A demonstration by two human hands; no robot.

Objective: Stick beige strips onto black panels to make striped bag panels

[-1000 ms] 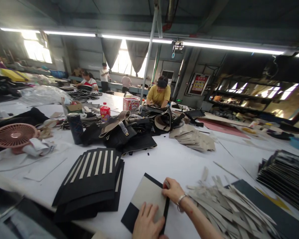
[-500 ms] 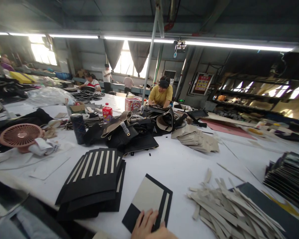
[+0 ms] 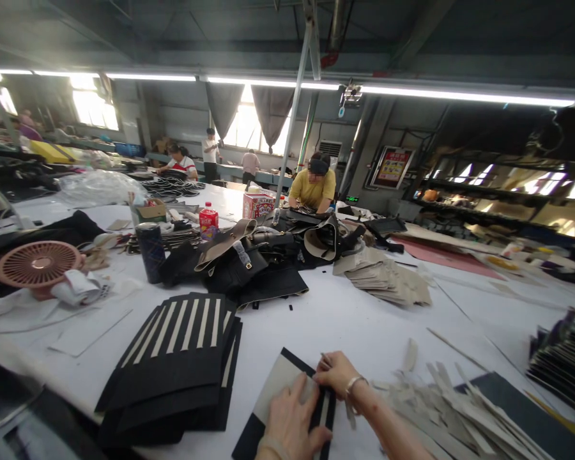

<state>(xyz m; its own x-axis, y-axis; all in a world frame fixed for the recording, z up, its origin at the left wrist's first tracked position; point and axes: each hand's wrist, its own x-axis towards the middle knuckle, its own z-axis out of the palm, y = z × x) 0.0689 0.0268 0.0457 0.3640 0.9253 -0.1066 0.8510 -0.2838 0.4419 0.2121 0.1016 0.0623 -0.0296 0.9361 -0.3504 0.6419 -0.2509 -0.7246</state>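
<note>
A black panel (image 3: pixel 250 436) with a pale grey card (image 3: pixel 278 378) on it lies at the table's front edge. My left hand (image 3: pixel 291 414) rests flat over the card, fingers spread. At the panel's upper right edge is my right hand (image 3: pixel 336 374), wearing a bracelet, its fingers pinched together. A thin grey strip (image 3: pixel 351 414) shows below its palm, and a small narrow end pokes out above the fingers. A light strip (image 3: pixel 324 409) lies along the panel's right side, partly covered by my left hand.
Left stands a fanned stack of black panels (image 3: pixel 172 377) with light stripes. Loose grey strips (image 3: pixel 436 409) pile up right, near black pieces (image 3: pixel 563 358). Behind are black bags (image 3: pixel 249 262), grey sheets (image 3: pixel 388 278), a tumbler (image 3: pixel 150 252) and a pink fan (image 3: pixel 38 265). A co-worker (image 3: pixel 314 185) bends over the far side.
My right hand has come into view with a grey strip and reached the panel's upper right edge. My left hand has moved up over the card. The view has shifted slightly.
</note>
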